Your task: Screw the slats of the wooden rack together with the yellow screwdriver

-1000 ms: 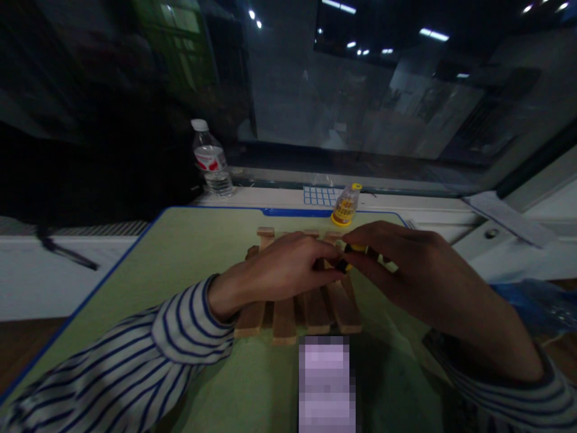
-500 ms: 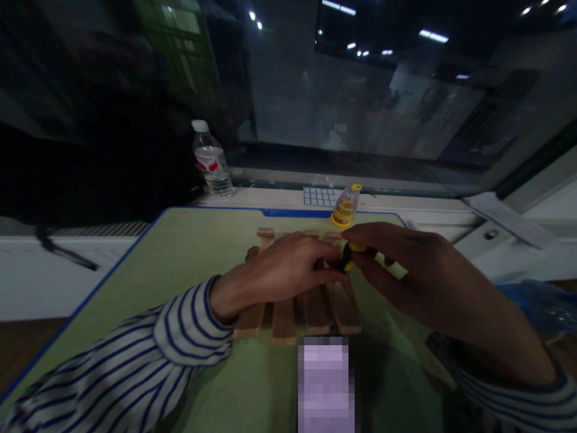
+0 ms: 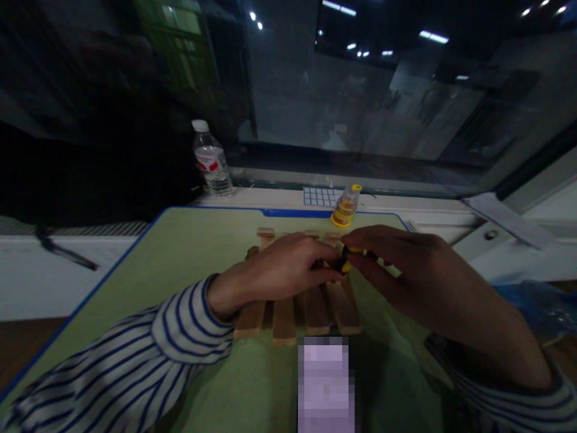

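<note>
Dark glass filled the far side of the room, a window (image 3: 288, 102) with ceiling lights showing in it above a pale green table (image 3: 193, 252). Over the right part of some wooden slats (image 3: 283, 325), a small black-and-yellow piece (image 3: 346, 266) sat between the two hands; whether it was one thing or two pressed together could not be told. The right hand (image 3: 424, 270) pinched its yellow part between thumb and fingers, while the left hand (image 3: 288, 264) had thumb and forefinger closed on the dark side, its wrist above the slats.

With so little to hold, the piece seemed likely to twist out of the fingertips if either pinch loosened, and it could then drop into a gap between the slats. A hard push from the left might also have skewed the slats, if they were loose.

Near the slats, toward the person, lay a blurred, phone-like rectangle (image 3: 324, 385). A yellow-capped bottle (image 3: 345, 209) stood at the far edge, and a water bottle (image 3: 211, 161) on the sill (image 3: 256, 195) beyond.
</note>
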Demonstrator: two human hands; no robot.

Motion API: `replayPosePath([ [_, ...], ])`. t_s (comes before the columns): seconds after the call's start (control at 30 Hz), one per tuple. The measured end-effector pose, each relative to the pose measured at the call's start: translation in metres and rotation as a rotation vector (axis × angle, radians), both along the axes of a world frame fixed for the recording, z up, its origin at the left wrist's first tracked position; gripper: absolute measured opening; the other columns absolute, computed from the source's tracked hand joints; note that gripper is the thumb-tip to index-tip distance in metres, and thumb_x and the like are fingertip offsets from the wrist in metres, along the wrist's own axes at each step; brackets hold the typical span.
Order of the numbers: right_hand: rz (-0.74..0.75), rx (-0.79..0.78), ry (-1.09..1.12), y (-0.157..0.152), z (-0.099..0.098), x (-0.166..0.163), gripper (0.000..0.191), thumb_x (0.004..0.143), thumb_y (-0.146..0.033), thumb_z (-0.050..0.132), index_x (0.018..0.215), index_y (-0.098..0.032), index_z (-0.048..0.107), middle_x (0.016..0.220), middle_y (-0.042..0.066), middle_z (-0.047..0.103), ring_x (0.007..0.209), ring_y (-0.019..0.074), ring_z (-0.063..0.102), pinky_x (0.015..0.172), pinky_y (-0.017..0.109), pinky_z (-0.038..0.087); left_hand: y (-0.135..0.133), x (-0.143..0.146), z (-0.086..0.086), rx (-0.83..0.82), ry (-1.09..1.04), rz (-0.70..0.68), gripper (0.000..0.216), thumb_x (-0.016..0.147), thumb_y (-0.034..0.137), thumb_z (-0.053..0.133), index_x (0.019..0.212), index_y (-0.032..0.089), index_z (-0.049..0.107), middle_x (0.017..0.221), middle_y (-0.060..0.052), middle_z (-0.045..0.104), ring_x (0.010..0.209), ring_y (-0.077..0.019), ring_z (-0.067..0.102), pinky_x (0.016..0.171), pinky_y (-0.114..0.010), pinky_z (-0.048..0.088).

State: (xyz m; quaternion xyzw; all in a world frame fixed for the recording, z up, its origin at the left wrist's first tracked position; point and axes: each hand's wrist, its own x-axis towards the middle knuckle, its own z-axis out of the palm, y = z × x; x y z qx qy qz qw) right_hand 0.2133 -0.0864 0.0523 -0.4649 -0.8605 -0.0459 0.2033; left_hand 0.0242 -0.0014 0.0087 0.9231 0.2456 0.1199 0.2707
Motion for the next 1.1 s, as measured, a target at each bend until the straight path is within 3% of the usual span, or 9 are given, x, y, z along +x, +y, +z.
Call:
replayPosePath([
  [0.37, -0.029, 0.006, -0.021, 0.002, -0.002, -0.002, 0.014, 0.094, -0.025, 0.049, 0.102, -0.023, 0.061, 0.109, 0.002, 0.071, 0.089, 0.0184, 0.069, 0.076, 0.032, 0.053, 0.001, -0.001, -0.001, 0.015, -0.021, -0.028, 0.014, 0.091, 0.028, 0.056, 0.095, 0.021, 0.068, 0.092, -0.001, 0.070, 0.084, -0.0154, 0.064, 0.070, -0.022, 0.042],
  [0.57, -0.017, 0.007, 0.003, 0.003, -0.003, 0.001, 0.014, 0.093, -0.024, 0.052, 0.104, -0.024, 0.060, 0.105, -0.001, 0.072, 0.087, 0.0141, 0.069, 0.074, 0.026, 0.052, -0.001, -0.008, 0.015, 0.089, 0.011, -0.022, 0.015, 0.090, 0.030, 0.057, 0.098, 0.024, 0.067, 0.090, 0.002, 0.070, 0.080, -0.0141, 0.063, 0.069, -0.023, 0.041],
  [0.7, 0.016, 0.015, 0.051, 0.006, -0.004, 0.002, 0.022, 0.092, -0.020, 0.053, 0.113, -0.024, 0.058, 0.109, -0.002, 0.071, 0.094, 0.0114, 0.067, 0.079, 0.022, 0.050, 0.006, -0.019, 0.024, 0.285, -0.035, 0.062, 0.019, 0.092, 0.030, 0.054, 0.105, 0.024, 0.066, 0.096, 0.001, 0.068, 0.088, -0.0152, 0.062, 0.075, -0.025, 0.042],
  [0.8, 0.032, -0.008, 0.082, 0.008, -0.005, 0.003, 0.022, 0.092, -0.020, 0.053, 0.113, -0.023, 0.059, 0.111, -0.001, 0.071, 0.095, 0.0111, 0.067, 0.082, 0.021, 0.050, 0.014, -0.024, 0.019, 0.457, 0.033, 0.106, 0.026, 0.090, 0.035, 0.057, 0.112, 0.022, 0.062, 0.105, -0.003, 0.066, 0.100, -0.0210, 0.059, 0.085, -0.031, 0.042],
  [0.93, 0.017, -0.078, 0.106, 0.008, -0.003, 0.005, 0.021, 0.092, -0.021, 0.053, 0.111, -0.024, 0.060, 0.103, -0.004, 0.072, 0.090, 0.0102, 0.068, 0.076, 0.019, 0.052, 0.017, -0.022, 0.003, 0.531, 0.173, 0.124, 0.049, 0.086, 0.039, 0.062, 0.129, 0.020, 0.049, 0.126, -0.007, 0.059, 0.115, -0.0265, 0.052, 0.095, -0.039, 0.040],
  [1.1, 0.008, -0.072, 0.112, 0.007, -0.004, 0.009, 0.027, 0.092, -0.024, 0.055, 0.118, -0.026, 0.057, 0.106, -0.005, 0.072, 0.089, 0.0083, 0.068, 0.078, 0.017, 0.052, 0.014, -0.012, -0.015, 0.590, 0.226, 0.177, 0.072, 0.082, 0.054, 0.062, 0.139, 0.017, 0.037, 0.124, -0.011, 0.060, 0.111, -0.0312, 0.055, 0.090, -0.045, 0.042],
])
